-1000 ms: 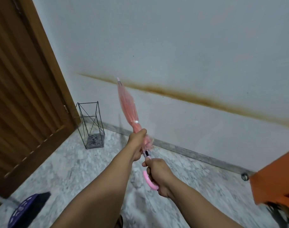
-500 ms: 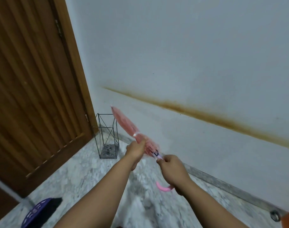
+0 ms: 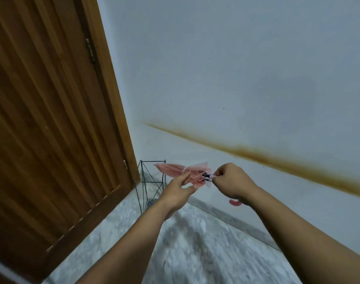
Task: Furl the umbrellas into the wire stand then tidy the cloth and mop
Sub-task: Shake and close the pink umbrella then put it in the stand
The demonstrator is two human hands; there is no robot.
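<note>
Head view shows us holding the pink umbrella point(image 3: 176, 171) nearly level in the air, its folded cloth pointing left with the tip over the top rim of the wire stand point(image 3: 148, 185). Our right hand point(image 3: 231, 184) is closed around the shaft just behind the cloth, thumb and forefinger pinched at the small black and white fitting there, and the curved pink handle point(image 3: 235, 202) pokes out below the wrist. Our left hand point(image 3: 178, 192) is half open, fingers loosely spread, the fingertips touching the underside of the bunched cloth without closing on it. The wire stand sits on the marble floor point(image 3: 195, 253) in the corner, just beside the wooden door point(image 3: 52, 119) on the left and close to the white wall point(image 3: 236, 78), which carries a long brown stain point(image 3: 277, 158). Motion blur softens the floor.
</note>
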